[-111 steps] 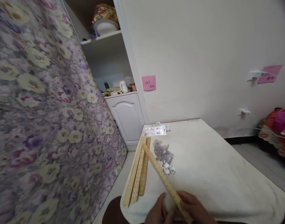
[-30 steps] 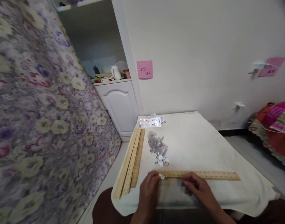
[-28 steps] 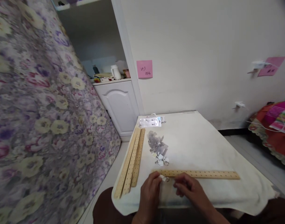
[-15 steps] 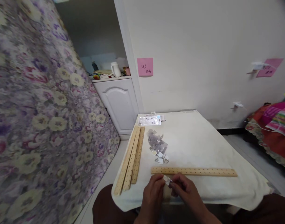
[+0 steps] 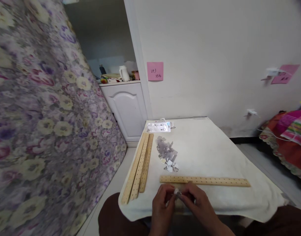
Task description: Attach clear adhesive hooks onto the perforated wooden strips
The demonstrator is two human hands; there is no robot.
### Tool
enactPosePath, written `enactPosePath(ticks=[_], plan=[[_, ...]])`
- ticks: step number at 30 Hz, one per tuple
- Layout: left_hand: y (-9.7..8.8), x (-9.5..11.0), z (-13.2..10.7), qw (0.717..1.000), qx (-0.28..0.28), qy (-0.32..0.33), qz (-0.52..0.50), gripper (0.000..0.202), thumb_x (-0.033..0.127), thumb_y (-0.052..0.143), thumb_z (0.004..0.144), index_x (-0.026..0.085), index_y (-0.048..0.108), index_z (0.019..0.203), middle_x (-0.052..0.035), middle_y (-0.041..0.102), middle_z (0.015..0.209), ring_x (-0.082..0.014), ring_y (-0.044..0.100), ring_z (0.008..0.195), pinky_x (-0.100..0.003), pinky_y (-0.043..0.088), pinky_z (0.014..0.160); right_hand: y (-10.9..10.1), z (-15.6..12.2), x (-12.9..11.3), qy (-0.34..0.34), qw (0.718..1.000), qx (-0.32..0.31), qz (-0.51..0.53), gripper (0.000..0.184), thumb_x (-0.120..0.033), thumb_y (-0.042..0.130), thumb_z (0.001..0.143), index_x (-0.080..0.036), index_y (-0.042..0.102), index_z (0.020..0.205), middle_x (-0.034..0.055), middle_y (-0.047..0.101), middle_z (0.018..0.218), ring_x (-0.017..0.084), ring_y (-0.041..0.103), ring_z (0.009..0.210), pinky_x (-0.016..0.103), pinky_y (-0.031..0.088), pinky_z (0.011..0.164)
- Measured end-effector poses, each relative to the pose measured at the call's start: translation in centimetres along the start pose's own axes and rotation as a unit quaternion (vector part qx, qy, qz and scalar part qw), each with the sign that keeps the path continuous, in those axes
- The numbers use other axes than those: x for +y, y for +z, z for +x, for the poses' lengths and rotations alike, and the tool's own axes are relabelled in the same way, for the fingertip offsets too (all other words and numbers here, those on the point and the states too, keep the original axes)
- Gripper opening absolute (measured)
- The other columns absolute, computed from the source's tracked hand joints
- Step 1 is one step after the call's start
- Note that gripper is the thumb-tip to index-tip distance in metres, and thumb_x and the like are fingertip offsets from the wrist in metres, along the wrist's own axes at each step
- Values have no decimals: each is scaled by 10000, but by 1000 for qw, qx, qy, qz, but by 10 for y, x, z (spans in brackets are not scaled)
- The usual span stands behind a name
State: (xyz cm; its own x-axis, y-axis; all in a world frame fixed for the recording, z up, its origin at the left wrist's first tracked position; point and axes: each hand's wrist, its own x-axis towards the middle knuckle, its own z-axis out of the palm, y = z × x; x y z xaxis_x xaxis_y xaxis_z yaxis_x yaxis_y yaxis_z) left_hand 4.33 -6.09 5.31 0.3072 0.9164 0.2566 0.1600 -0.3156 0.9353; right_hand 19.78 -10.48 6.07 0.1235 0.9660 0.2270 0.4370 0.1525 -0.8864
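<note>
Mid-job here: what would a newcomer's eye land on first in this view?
The big floral fabric filling the left side. Then the left hand and right hand together pinching a small silvery piece at the near edge of the white-covered table, just in front of a perforated wooden strip lying crosswise.

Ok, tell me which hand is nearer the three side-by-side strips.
Left. The left hand is just right of the strips, by their near ends. The right hand lies farther right, past it. Both pinch a small piece between them.

Dark brown trousers [image 5: 113, 216]; bare forearms [image 5: 215, 226]
</note>
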Motion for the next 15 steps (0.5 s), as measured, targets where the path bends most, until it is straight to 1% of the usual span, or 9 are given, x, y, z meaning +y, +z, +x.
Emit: enactPosePath(ticks=[3,7,10,12,13,15], plan=[[6,-6,-2,997,-9,-55,-56,168,307,645,752,204,607,880,-25,640,859,-178,627,822,-266,520,716,3,3,0,3,1000,16,-8,249,-398,560,830,-195,560,685,-24,498,662,125,469,612,231,363,566],[11,-5,-4,987,-36,-105,-119,212,314,671,729,196,601,891,-32,673,868,-177,643,811,-256,508,704,9,5,4,29,999,27,-9,274,-423,574,810,-193,552,661,-21,511,644,132,477,607,238,364,566],[13,-5,-4,979,-30,-139,-147,249,334,699,703,189,597,878,-26,683,819,-169,643,768,-247,495,678,13,8,5,48,999,20,4,282,-432,590,791,-188,555,655,-22,512,632,131,474,599,239,361,559],[12,-8,-4,973,-18,-159,-166,285,338,731,665,184,599,866,-19,676,786,-167,638,762,-243,487,673,8,12,-2,67,997,17,32,267,-435,607,775,-186,567,690,-26,509,619,130,468,590,239,362,553],[12,-10,-4,970,-13,-168,-176,310,336,747,644,182,603,872,-16,670,780,-163,634,754,-240,483,667,2,14,-8,74,995,15,58,260,-437,610,772,-186,573,719,-26,512,619,131,471,593,241,368,556],[10,-13,-3,963,-4,-185,-197,372,336,770,610,179,612,908,-13,658,781,-152,626,724,-237,478,649,-19,16,-27,74,989,5,130,256,-443,586,793,-188,582,778,-11,541,646,140,497,617,252,394,573]])
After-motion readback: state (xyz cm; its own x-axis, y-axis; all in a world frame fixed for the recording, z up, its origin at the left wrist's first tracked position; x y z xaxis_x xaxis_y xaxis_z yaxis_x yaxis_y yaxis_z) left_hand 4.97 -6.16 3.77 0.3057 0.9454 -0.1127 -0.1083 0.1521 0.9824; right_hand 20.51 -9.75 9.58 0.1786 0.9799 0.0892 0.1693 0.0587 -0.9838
